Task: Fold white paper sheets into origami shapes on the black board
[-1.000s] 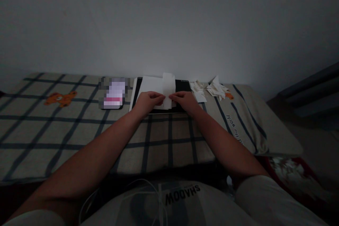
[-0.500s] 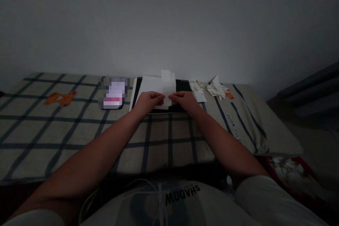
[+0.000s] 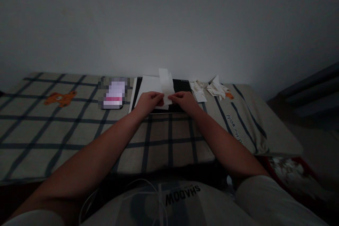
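Note:
A narrow strip of white paper (image 3: 166, 82) stands up between my two hands at the far side of the table. My left hand (image 3: 148, 101) pinches its lower left edge with fingers closed. My right hand (image 3: 184, 100) pinches the lower right edge, also closed. Under the hands lies a black board (image 3: 182, 86) with a larger white sheet (image 3: 149, 85) on it.
A checked cloth (image 3: 79, 127) with an orange bear print covers the table. A lit phone (image 3: 113, 93) lies left of the board. Folded and crumpled white paper pieces (image 3: 209, 89) lie to the right. A plain wall rises right behind. White cable hangs at my lap.
The paper strip has risen a little and tilted leftward at its top. Both hands stay in about the same place, pinching it.

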### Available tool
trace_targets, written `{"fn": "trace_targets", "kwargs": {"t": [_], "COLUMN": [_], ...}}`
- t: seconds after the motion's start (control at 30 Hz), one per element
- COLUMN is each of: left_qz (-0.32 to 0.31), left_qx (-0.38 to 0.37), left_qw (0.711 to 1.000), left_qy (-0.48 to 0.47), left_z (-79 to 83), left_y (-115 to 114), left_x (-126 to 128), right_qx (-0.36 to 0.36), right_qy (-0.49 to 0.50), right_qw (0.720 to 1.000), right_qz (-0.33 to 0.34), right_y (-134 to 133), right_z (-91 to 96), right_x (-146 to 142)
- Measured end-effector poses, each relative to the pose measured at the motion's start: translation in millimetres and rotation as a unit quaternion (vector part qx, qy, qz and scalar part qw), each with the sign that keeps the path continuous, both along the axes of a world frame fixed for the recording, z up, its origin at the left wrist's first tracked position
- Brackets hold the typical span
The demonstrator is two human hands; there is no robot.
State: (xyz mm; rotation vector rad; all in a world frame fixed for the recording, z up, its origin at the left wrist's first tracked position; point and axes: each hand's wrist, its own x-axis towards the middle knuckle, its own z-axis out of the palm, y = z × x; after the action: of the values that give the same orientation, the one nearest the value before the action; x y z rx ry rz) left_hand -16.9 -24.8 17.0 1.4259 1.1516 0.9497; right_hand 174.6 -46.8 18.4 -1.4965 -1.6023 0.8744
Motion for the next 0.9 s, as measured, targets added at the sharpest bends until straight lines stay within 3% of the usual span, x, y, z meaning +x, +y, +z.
{"fn": "trace_targets", "kwargs": {"t": [0.33, 0.57, 0.9], "left_qz": [0.004, 0.028, 0.069], "left_qx": [0.023, -0.027, -0.023], "left_qw": [0.999, 0.999, 0.992], "left_qy": [0.039, -0.031, -0.101], "left_z": [5.6, 1.3, -3.2], "left_y": [-2.6, -0.4, 4.6], "left_x": [-3.7, -1.1, -0.4], "right_qx": [-0.01, -0.016, -0.03], "right_qy": [0.002, 0.011, 0.027], "right_qw": [1.0, 0.999, 0.997], "right_qz": [0.009, 0.025, 0.059], "right_y": [-0.4, 0.8, -0.3], "right_z": [0.9, -3.5, -4.2], "right_x": [0.7, 1.0, 0.4]}}
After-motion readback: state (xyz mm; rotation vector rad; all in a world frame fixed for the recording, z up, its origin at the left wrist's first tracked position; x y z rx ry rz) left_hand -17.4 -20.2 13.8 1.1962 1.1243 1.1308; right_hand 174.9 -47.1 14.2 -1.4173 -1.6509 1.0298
